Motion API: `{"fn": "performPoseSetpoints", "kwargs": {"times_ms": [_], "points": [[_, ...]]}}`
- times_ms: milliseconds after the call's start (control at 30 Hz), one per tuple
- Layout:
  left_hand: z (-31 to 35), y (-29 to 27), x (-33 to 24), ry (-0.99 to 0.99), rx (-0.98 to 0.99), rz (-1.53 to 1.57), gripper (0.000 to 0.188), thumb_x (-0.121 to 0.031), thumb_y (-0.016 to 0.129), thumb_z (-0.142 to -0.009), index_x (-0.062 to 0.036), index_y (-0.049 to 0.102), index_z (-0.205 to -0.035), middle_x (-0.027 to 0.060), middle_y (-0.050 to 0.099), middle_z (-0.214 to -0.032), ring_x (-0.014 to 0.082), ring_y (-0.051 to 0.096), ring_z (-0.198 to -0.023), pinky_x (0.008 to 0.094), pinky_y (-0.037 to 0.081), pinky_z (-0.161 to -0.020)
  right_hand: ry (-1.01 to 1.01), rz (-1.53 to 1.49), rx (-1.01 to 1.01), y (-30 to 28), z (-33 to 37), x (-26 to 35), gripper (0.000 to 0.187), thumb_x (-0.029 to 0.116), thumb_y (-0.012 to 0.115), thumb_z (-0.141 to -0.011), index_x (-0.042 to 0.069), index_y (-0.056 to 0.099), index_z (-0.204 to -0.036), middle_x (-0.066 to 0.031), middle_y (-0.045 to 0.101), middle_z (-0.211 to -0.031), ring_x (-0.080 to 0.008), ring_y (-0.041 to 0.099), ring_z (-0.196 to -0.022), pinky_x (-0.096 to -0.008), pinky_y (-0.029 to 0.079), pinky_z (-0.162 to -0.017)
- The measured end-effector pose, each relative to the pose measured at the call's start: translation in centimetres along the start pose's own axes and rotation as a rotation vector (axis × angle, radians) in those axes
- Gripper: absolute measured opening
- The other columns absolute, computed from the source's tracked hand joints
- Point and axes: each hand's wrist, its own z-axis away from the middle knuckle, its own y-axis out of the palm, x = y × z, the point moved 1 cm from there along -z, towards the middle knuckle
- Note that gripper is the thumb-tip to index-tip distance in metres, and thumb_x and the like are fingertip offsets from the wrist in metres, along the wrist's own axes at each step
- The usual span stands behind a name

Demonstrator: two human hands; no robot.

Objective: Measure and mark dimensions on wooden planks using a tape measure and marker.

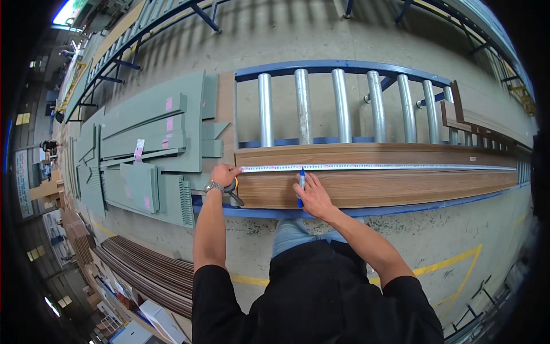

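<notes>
Two long brown wood-grain boards (366, 190) lie side by side on the roller conveyor, running left to right. A white tape measure (366, 167) is stretched along them, close to their seam. At the boards' left end, my left hand (224, 175) pinches the tape; a watch is on that wrist. Just below those fingers shows a black and yellow object (232, 187), partly hidden, perhaps the tape's case. My right hand (315, 196) grips a blue marker (302, 179) upright over the near board, its upper end near the tape.
Grey-green panels (192, 120), some with pink labels, are stacked to the left. Bare metal rollers (340, 106) in a blue frame (344, 64) lie beyond the boards. More brown panels (487, 117) rest at the far right. Brown strips (149, 272) are piled at lower left.
</notes>
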Motion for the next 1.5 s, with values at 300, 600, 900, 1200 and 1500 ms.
{"fn": "performPoseSetpoints", "kwargs": {"times_ms": [300, 600, 900, 1200, 1500], "points": [[-1.9, 1.8, 3.6, 0.069, 0.303, 0.062, 0.048, -0.059, 0.065, -0.081, -0.0136, 0.077, -0.093, 0.0158, 0.071, -0.092, 0.033, 0.067, -0.09, 0.0411, 0.052, -0.084, 0.287, -0.06, 0.133, 3.6, -2.5, 2.4, 0.028, 0.015, 0.064, -0.08, 0.007, 0.049, -0.102, -0.0252, 0.059, -0.104, -0.0388, 0.051, -0.112, -0.0478, 0.036, -0.1], [-0.2, 3.1, 8.8, 0.142, 0.238, -0.071, 0.044, -0.055, 0.065, -0.083, -0.012, 0.076, -0.086, 0.0172, 0.069, -0.086, 0.037, 0.065, -0.083, 0.0446, 0.053, -0.077, 0.319, -0.1, 0.129, 2.7, -1.0, 4.9, 0.026, 0.014, 0.067, -0.079, 0.007, 0.051, -0.098, -0.0204, 0.061, -0.1, -0.0372, 0.053, -0.107, -0.0453, 0.039, -0.095], [1.1, 5.3, 10.1, 0.002, 0.181, 0.048, 0.044, -0.054, 0.067, -0.08, -0.0116, 0.075, -0.083, 0.0169, 0.07, -0.089, 0.0366, 0.066, -0.088, 0.0473, 0.053, -0.08, 0.302, -0.069, 0.147, 2.1, -0.7, 5.0, 0.031, 0.009, 0.065, -0.075, 0.006, 0.052, -0.103, -0.0204, 0.062, -0.097, -0.0349, 0.057, -0.102, -0.0438, 0.04, -0.094], [0.9, 4.9, 10.4, 0.007, 0.221, 0.058, 0.045, -0.055, 0.068, -0.079, -0.0118, 0.076, -0.086, 0.0174, 0.071, -0.091, 0.0364, 0.066, -0.091, 0.0455, 0.053, -0.084, 0.453, 0.003, 0.155, -0.2, 1.7, 2.9, 0.028, 0.006, 0.063, -0.075, 0.005, 0.054, -0.102, -0.0203, 0.061, -0.087, -0.0374, 0.059, -0.092, -0.0463, 0.043, -0.087], [0.0, 4.7, 10.4, -0.013, 0.304, 0.067, 0.049, -0.054, 0.07, -0.078, -0.0058, 0.075, -0.084, 0.0186, 0.071, -0.093, 0.0355, 0.066, -0.092, 0.0436, 0.053, -0.086, 0.844, -0.077, -0.006, -1.4, 4.1, 0.8, 0.037, 0.01, 0.068, -0.08, 0.008, 0.053, -0.113, -0.0193, 0.061, -0.086, -0.0406, 0.059, -0.085, -0.0504, 0.045, -0.076]]}}
